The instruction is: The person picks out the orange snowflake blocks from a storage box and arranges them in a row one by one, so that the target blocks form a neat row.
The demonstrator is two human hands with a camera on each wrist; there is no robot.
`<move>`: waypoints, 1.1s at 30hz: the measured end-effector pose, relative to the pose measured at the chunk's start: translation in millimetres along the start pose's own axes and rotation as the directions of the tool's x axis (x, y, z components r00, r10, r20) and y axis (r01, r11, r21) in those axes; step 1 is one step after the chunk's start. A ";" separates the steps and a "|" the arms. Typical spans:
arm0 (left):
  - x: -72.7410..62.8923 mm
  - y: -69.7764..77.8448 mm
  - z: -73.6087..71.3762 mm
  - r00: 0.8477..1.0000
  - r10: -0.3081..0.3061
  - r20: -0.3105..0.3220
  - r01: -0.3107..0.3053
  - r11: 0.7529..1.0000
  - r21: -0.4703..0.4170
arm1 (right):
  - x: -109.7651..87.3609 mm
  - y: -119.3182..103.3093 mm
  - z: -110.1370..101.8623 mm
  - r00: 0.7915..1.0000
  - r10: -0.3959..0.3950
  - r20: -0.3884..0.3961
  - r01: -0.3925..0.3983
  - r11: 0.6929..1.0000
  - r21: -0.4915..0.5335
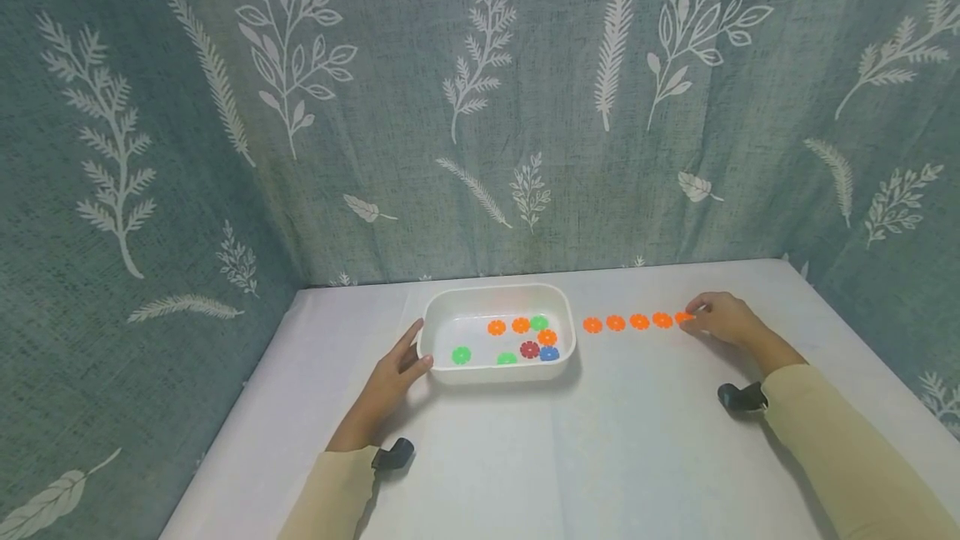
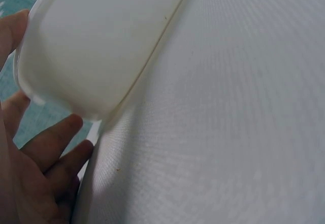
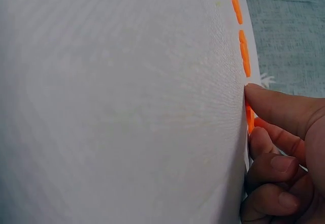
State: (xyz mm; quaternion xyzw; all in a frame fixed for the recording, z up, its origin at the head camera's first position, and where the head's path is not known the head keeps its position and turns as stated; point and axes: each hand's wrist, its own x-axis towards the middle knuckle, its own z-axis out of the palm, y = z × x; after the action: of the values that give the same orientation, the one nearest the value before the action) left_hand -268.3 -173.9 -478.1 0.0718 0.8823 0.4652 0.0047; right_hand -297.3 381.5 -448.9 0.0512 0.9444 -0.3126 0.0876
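My left hand [image 1: 393,373] touches the left end of a white plastic tub [image 1: 480,375], its thumb at the front corner and a finger stretched along the side. In the left wrist view the tub's outer wall [image 2: 101,41] fills the upper left, and the lower fingers [image 2: 56,137] spread beside its end. At the right my right hand [image 1: 723,319] pinches an orange notched disc [image 1: 683,317] at the table surface. The right wrist view shows thumb and fingers at the two edges of this disc [image 3: 249,116]. It sits at the right end of a row of orange discs [image 1: 638,322].
Inside the tub lie orange discs [image 1: 497,327], green discs [image 1: 461,355], a red disc [image 1: 529,349] and a blue disc [image 1: 549,353]. A white cloth [image 1: 495,457] covers the table. Behind and at the sides hangs a green leaf-patterned curtain [image 1: 405,107].
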 end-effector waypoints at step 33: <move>2.2 -2.9 0.0 1.000 0.008 0.024 -0.008 1.000 0.016 | -5.8 -80.7 3.1 0.986 -0.168 0.013 0.165 0.979 0.121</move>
State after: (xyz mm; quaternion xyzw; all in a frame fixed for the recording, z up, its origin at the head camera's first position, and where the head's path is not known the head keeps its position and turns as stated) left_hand -270.8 -175.2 -480.4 0.0811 0.8856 0.4571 0.0130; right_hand -303.4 314.9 -403.2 -0.0266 0.9240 -0.3753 0.0686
